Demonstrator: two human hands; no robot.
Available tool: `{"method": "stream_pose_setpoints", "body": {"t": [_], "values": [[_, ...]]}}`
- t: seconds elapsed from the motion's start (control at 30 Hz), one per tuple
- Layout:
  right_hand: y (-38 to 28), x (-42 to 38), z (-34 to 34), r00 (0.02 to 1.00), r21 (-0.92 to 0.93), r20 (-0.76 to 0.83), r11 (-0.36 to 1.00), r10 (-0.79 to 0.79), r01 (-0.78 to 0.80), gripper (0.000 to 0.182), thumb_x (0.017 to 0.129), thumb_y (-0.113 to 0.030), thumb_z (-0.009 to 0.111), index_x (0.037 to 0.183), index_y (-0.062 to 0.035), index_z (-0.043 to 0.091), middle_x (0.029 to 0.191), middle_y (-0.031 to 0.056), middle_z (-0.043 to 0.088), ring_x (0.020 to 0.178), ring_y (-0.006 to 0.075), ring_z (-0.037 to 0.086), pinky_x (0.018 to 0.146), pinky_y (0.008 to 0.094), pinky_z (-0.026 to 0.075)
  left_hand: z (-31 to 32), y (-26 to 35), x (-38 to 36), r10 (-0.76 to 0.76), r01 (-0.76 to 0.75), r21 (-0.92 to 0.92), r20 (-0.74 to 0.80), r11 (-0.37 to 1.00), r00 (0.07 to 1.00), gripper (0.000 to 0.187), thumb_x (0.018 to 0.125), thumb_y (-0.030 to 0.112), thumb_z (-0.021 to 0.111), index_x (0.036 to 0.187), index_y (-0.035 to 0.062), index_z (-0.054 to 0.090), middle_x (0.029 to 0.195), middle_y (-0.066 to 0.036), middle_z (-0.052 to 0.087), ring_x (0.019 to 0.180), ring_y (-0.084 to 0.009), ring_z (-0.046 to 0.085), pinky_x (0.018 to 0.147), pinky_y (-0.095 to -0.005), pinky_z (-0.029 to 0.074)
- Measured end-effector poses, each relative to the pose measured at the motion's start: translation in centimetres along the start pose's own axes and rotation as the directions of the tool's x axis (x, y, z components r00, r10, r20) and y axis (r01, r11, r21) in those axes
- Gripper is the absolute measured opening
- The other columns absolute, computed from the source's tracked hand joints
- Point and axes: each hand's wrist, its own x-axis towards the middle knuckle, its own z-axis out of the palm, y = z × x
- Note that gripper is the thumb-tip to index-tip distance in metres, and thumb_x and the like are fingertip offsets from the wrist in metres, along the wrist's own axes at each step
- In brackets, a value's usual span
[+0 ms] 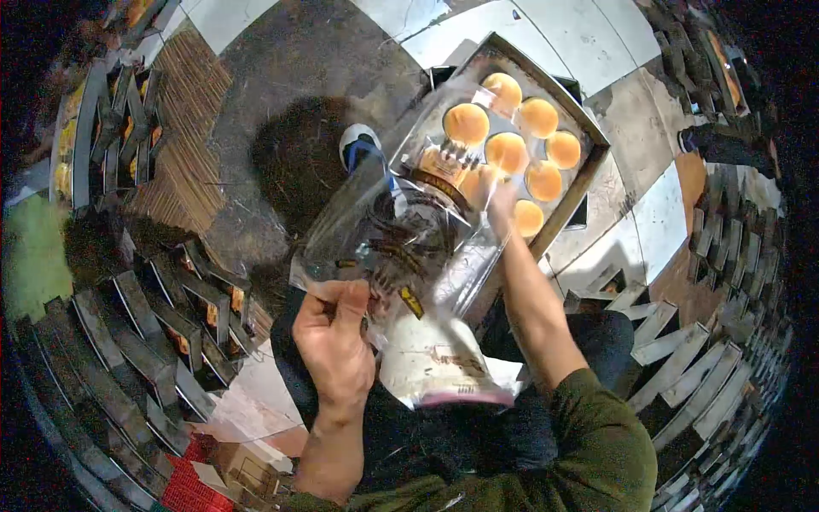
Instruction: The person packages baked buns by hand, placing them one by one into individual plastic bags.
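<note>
My left hand (337, 337) pinches the lower left edge of a clear printed plastic bag (341, 235) between thumb and fingers. The bag stretches up and to the right across a dark tray (573, 192). Several round golden buns (507, 154) lie in that tray, a few of them seen through the plastic. At the tray's near side is my right hand (502, 205), close to the buns and the bag's right edge. Its fingers are blurred and partly behind plastic, so their grip cannot be made out. Below the bag, a whitish printed stack of packaging (435, 363) rests by my lap.
Stacked dark trays (162, 320) stand on the left, and more trays (687, 367) fill the right side. A red crate (196, 478) and a cardboard box (247, 469) sit at lower left. A shoe (358, 141) shows beside the bag on the patchy floor.
</note>
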Motion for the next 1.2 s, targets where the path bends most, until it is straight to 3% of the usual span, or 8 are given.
{"method": "stream_pose_setpoints", "body": {"t": [0.17, 0.2, 0.33, 0.6, 0.8, 0.93, 1.07, 1.2], "values": [[-3.3, -3.7, -0.8, 0.932, 0.483, 0.173, 0.797, 0.318, -0.362, 0.048, 0.075, -0.025, 0.067, 0.107, 0.0061, 0.051, 0.097, 0.0197, 0.058, 0.089, 0.0292, 0.059, 0.081, 0.0406, 0.048, 0.6, 0.2, -0.3, -0.006, 0.013, -0.072, 0.087, 0.997, 0.996, 0.013, 0.082, 0.012, 0.066, 0.083, 0.0005, 0.062, 0.079, -0.003, 0.063, 0.070, -0.0084, 0.055, 0.067, -0.0210, 0.043], [-3.8, -6.7, -3.5, 0.933, 0.580, 0.113, 0.785, -0.341, 0.217, 0.045, 0.079, -0.026, 0.063, 0.110, 0.0039, 0.051, 0.103, 0.0167, 0.059, 0.096, 0.0260, 0.058, 0.084, 0.0364, 0.049, 0.5, 0.0, -0.3, 0.007, 0.000, -0.079, 0.094, 0.997, 0.996, 0.013, 0.082, 0.012, 0.066, 0.083, 0.0005, 0.062, 0.079, -0.003, 0.063, 0.070, -0.0084, 0.055, 0.067, -0.0210, 0.043], [-8.3, -7.0, -12.3, 0.779, 0.803, 0.587, 0.039, -0.222, -0.594, 0.048, 0.088, -0.038, 0.050, 0.122, -0.0044, 0.049, 0.119, 0.0100, 0.056, 0.106, 0.0246, 0.056, 0.093, 0.0405, 0.044, 0.9, 0.5, -0.6, 0.032, -0.046, 0.047, 0.256, 0.998, 0.966, 0.012, 0.083, 0.012, 0.065, 0.087, 0.0001, 0.064, 0.078, -0.002, 0.063, 0.070, -0.0074, 0.055, 0.067, -0.0209, 0.044], [-22.6, -19.3, -33.3, 0.729, 0.441, 0.582, 0.893, -0.362, 0.091, 0.055, 0.084, -0.029, 0.061, 0.126, 0.0002, 0.041, 0.116, 0.0099, 0.054, 0.107, 0.0180, 0.052, 0.093, 0.0330, 0.042, 0.2, -0.8, -4.0, 0.001, -0.219, 0.304, 0.582, 0.927, 0.813, 0.016, 0.083, 0.006, 0.061, 0.098, -0.0009, 0.060, 0.087, -0.003, 0.063, 0.076, -0.0076, 0.056, 0.068, -0.0199, 0.045], [-20.4, -30.5, -33.5, 0.857, 0.754, 0.395, 0.650, -0.332, -0.096, 0.046, 0.079, -0.015, 0.067, 0.117, 0.0026, 0.049, 0.109, 0.0094, 0.058, 0.093, 0.0155, 0.058, 0.083, 0.0298, 0.047, -1.7, 0.9, -10.3, 0.752, -0.665, 0.598, 0.152, 0.446, 0.641, 0.047, 0.084, 0.013, 0.062, 0.124, 0.0028, 0.037, 0.119, -0.011, 0.043, 0.101, -0.0191, 0.048, 0.083, -0.0319, 0.043], [-20.2, -38.8, -33.9, 0.858, 0.740, 0.264, 0.663, -0.440, 0.112, 0.063, 0.073, -0.013, 0.071, 0.124, 0.0045, 0.039, 0.108, 0.0146, 0.058, 0.095, 0.0232, 0.059, 0.085, 0.0331, 0.046, -1.3, 3.1, -19.3, -0.008, 0.101, -0.322, 0.278, 0.941, 0.961, 0.076, 0.083, 0.026, 0.063, 0.137, 0.0041, 0.014, 0.132, -0.014, 0.030, 0.114, -0.0211, 0.041, 0.091, -0.0355, 0.039], [-17.0, -42.5, -33.2, 0.311, 0.588, 0.134, 0.328, -0.941, 0.739, 0.095, 0.066, -0.034, 0.076, 0.131, 0.0115, 0.025, 0.130, 0.0286, 0.037, 0.123, 0.0394, 0.038, 0.103, 0.0412, 0.028, -1.5, 3.9, -18.9, 0.194, 0.047, -0.368, 0.589, 0.929, 0.784, 0.065, 0.082, 0.014, 0.057, 0.135, 0.0036, 0.021, 0.120, -0.012, 0.044, 0.109, -0.0175, 0.047, 0.092, -0.0322, 0.039], [-21.9, -43.5, -38.1, 0.702, 0.663, 0.706, 0.438, -0.095, -0.607, 0.094, 0.076, -0.058, 0.057, 0.132, 0.0101, 0.025, 0.137, 0.0261, 0.028, 0.124, 0.0361, 0.037, 0.103, 0.0433, 0.031, -3.6, -3.1, -22.3, 0.202, -0.234, -0.115, 0.898, 0.965, 0.392, 0.068, 0.078, -0.001, 0.054, 0.138, 0.0088, 0.022, 0.124, -0.011, 0.047, 0.113, -0.0208, 0.047, 0.089, -0.0358, 0.044]]}}
